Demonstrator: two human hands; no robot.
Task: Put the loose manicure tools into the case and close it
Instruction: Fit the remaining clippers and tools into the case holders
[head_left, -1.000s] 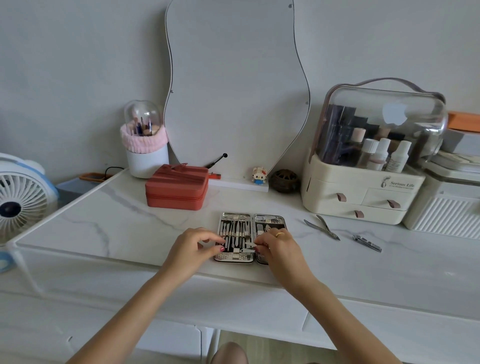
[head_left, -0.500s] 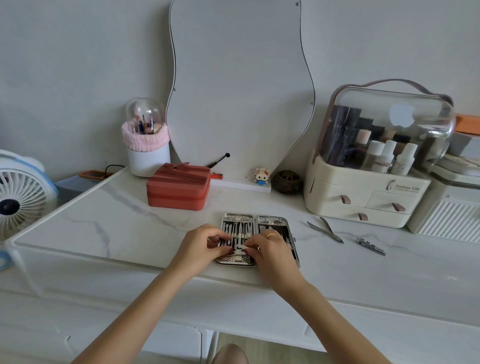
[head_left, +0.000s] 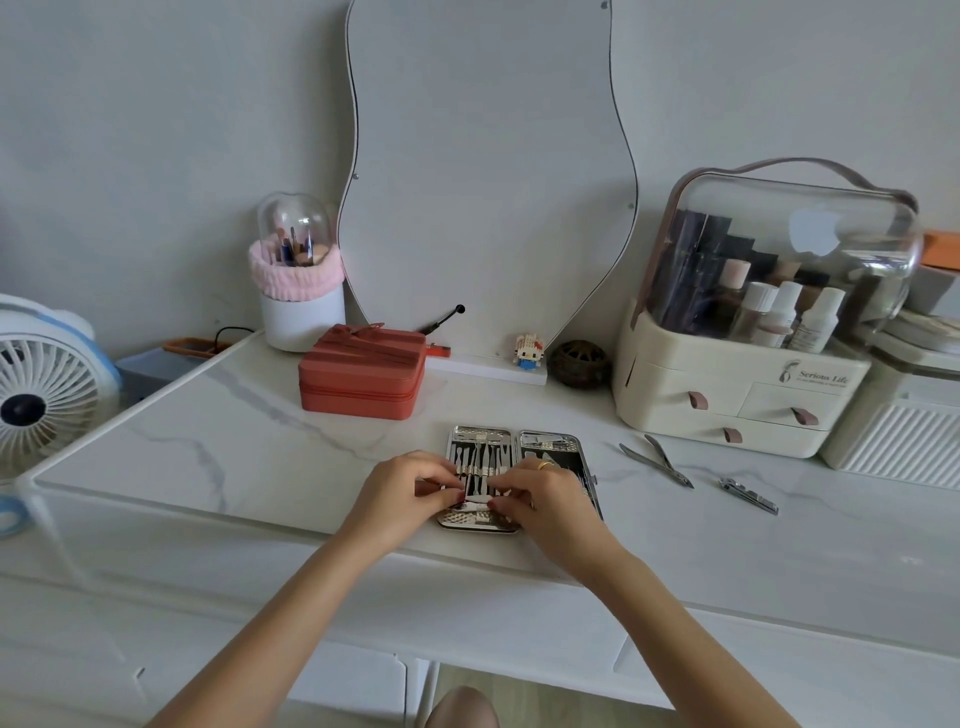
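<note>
An open silver manicure case (head_left: 550, 441) lies flat near the table's front edge, with several steel tools strapped into its left half. My left hand (head_left: 402, 493) and my right hand (head_left: 545, 506) meet over the lower left half. Both pinch a small silver tool (head_left: 478, 500) between their fingertips, right against the case. My hands hide the case's lower part. Loose cuticle nippers (head_left: 658, 461) and a nail clipper (head_left: 748, 496) lie on the marble to the right of the case.
A red zip box (head_left: 361, 373) stands behind the case to the left. A cream cosmetics organizer (head_left: 737, 400) is at the back right, a wavy mirror (head_left: 488, 166) against the wall, a brush holder (head_left: 301, 280) at the back left, a fan (head_left: 41, 384) at the far left.
Both hands have drawn closer together over the case's left half, fingertips now meeting on the small tool. The nippers and clipper have not moved.
</note>
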